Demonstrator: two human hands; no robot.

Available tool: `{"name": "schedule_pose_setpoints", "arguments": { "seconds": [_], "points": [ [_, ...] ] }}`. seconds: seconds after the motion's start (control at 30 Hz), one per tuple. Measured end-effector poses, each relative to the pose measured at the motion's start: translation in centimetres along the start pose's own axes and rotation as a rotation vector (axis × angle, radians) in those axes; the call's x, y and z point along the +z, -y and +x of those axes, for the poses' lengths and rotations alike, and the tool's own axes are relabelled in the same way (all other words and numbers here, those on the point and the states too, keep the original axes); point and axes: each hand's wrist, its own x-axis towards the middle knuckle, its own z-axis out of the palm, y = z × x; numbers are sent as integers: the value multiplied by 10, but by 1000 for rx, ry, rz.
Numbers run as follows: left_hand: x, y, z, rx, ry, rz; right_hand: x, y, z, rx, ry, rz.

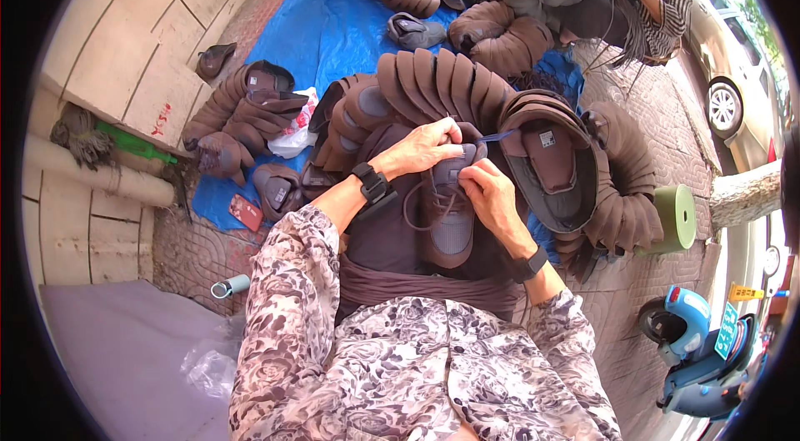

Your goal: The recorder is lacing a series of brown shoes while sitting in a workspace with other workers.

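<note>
The left hand (427, 148) is curled with thumb and fingertips closed on the tongue of the shoe (450, 229). The right hand (490, 194) pinches narrowly at the right edge of the shoe's opening; whether lace lies between those fingertips, I cannot tell. The shoe lies on the lap between both hands, toe toward the body, its lace (407, 206) looping out left. Just beyond the knuckles, a curved row of uppers (442, 83) closes off the far side. Another stack (621, 183) crowds the right, with a green roll (673, 220) against its outer edge. The blue sheet (292, 29) shows bare beyond the row. At left, a phone (245, 213) lies by the sheet's near edge, then open paving (196, 254) runs to the wall (117, 33).
</note>
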Motion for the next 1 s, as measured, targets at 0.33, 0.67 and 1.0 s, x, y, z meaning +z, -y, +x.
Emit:
{"name": "schedule_pose_setpoints", "arguments": {
  "seconds": [0.33, 0.67, 1.0],
  "points": [
    [3, 0, 2, 60, -52, 26, 2, 1, 11, 413, 47, 303],
    [1, 5, 0, 60, -89, -22, 12, 23, 21, -347, -3, -486],
    [-1, -15, -30, 254, -282, 187, 23, 73, -15, -495, 383, -72]
  ]
}}
